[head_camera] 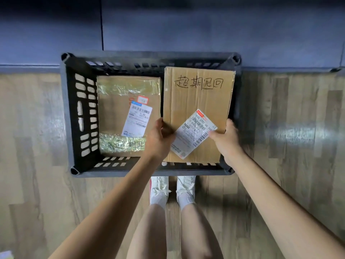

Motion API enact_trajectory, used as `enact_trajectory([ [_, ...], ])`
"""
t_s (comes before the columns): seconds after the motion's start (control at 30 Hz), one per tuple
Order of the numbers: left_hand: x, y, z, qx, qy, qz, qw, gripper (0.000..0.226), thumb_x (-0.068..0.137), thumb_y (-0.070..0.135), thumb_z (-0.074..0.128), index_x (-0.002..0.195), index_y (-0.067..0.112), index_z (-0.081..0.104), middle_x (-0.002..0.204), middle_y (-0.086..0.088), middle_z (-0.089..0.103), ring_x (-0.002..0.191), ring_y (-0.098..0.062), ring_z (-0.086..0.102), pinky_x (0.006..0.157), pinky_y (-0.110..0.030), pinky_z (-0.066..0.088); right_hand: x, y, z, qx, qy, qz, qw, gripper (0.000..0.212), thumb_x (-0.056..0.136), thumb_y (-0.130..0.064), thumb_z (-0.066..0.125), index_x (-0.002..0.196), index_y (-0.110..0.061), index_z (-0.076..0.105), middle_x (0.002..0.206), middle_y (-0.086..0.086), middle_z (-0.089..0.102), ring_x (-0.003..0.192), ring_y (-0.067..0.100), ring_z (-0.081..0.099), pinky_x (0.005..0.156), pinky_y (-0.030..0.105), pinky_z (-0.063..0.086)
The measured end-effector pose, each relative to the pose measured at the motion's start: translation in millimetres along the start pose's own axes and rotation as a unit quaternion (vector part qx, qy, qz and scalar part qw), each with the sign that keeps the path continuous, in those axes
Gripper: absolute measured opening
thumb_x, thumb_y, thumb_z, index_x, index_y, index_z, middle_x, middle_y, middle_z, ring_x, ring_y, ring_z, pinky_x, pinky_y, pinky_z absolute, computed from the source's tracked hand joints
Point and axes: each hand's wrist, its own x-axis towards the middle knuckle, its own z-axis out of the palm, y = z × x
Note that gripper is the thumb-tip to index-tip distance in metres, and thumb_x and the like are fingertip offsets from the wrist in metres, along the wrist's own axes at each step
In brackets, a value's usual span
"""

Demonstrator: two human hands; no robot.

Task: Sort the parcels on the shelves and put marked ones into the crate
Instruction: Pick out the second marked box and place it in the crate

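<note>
A black slotted crate (71,109) stands on the floor in front of me. Over its right half I hold a flat cardboard parcel (197,101) with black handwritten characters near its far end and a tilted white shipping label near me. My left hand (158,139) grips the parcel's left edge and my right hand (226,137) grips its right edge. A taped brown box (115,113) with a white label and handwriting on its near tape lies in the crate's left half.
The crate sits against a dark blue wall (186,30) with a baseboard. Wood-pattern flooring (31,146) spreads to both sides. My legs and white shoes (173,189) stand just behind the crate's near rim.
</note>
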Motion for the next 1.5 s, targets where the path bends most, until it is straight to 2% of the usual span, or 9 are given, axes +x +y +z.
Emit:
enact_trajectory([
  [0.1,5,-10,4,0.006,0.001,-0.013,1.0,0.027,0.084,-0.001,0.053,0.073,0.021,0.042,0.073,0.004,0.057,0.068,-0.007,0.055,0.051,-0.012,0.042,7,4,5,-0.014,-0.006,0.01,1.0,0.058,0.087,-0.014,0.059,0.14,-0.014,0.034,0.136,0.007,0.048,0.114,0.019,0.051,0.078,0.027,0.042],
  [0.23,18,-18,9,0.018,-0.007,-0.021,1.0,0.009,0.086,0.002,0.049,0.086,0.01,0.047,0.075,0.005,0.056,0.067,-0.005,0.054,0.052,-0.012,0.043,21,8,14,-0.012,-0.006,0.025,1.0,0.051,0.088,-0.009,0.055,0.136,-0.012,0.038,0.124,0.005,0.057,0.077,0.008,0.051,0.052,0.016,0.035],
  [0.33,30,-24,15,0.013,-0.003,-0.02,1.0,0.006,0.087,0.001,0.048,0.09,0.006,0.048,0.074,0.005,0.053,0.066,-0.005,0.052,0.05,-0.007,0.042,33,12,24,-0.008,-0.004,0.037,0.999,0.05,0.087,-0.008,0.054,0.135,-0.01,0.038,0.122,0.006,0.058,0.086,0.013,0.051,0.05,0.015,0.034],
  [0.5,44,-39,25,-0.001,-0.001,-0.017,1.0,0.014,0.085,-0.003,0.046,0.096,0.004,0.05,0.072,0.003,0.049,0.063,-0.008,0.049,0.049,-0.007,0.038,53,18,39,-0.019,0.002,0.054,0.998,0.052,0.087,-0.007,0.052,0.136,-0.012,0.036,0.13,0.007,0.056,0.107,0.023,0.056,0.065,0.022,0.04],
  [0.67,53,-60,35,-0.015,-0.011,-0.034,0.999,0.021,0.086,-0.006,0.044,0.105,0.002,0.048,0.075,0.004,0.049,0.065,-0.005,0.05,0.051,-0.007,0.041,72,22,50,-0.019,-0.01,0.066,0.998,0.068,0.088,-0.005,0.048,0.148,-0.016,0.018,0.148,0.006,0.036,0.131,0.024,0.04,0.091,0.026,0.035],
  [0.8,65,-71,44,-0.014,-0.018,-0.05,0.998,0.022,0.081,-0.001,0.042,0.1,0.009,0.044,0.081,0.002,0.05,0.073,-0.012,0.052,0.054,-0.01,0.043,85,26,60,-0.005,-0.001,0.072,0.997,0.066,0.086,-0.002,0.045,0.146,-0.016,0.021,0.144,0.007,0.04,0.126,0.023,0.044,0.085,0.025,0.035],
  [0.9,72,-76,50,0.013,-0.023,-0.066,0.997,0.039,0.07,0.014,0.038,0.108,0.007,0.043,0.1,-0.011,0.053,0.095,-0.026,0.055,0.075,-0.03,0.049,91,31,66,0.003,0.013,0.074,0.997,0.064,0.084,0.0,0.044,0.144,-0.015,0.027,0.141,0.007,0.044,0.125,0.024,0.045,0.091,0.024,0.039],
  [1.13,86,-83,55,0.044,-0.033,-0.116,0.992,0.044,0.067,0.017,0.037,0.109,0.005,0.042,0.108,-0.024,0.051,0.105,-0.039,0.049,0.091,-0.052,0.045,98,36,76,0.002,0.02,0.079,0.997,0.064,0.081,-0.006,0.046,0.142,-0.022,0.031,0.141,0.002,0.045,0.13,0.025,0.041,0.107,0.046,0.035],
  [1.5,85,-82,57,0.066,-0.068,-0.126,0.987,0.062,0.069,0.02,0.04,0.128,0.001,0.037,0.122,-0.014,0.053,0.116,-0.03,0.049,0.098,-0.046,0.042,95,43,78,-0.078,-0.018,0.056,0.995,0.07,0.084,-0.005,0.041,0.147,-0.022,0.017,0.152,0.001,0.03,0.137,0.024,0.032,0.11,0.042,0.031],
])
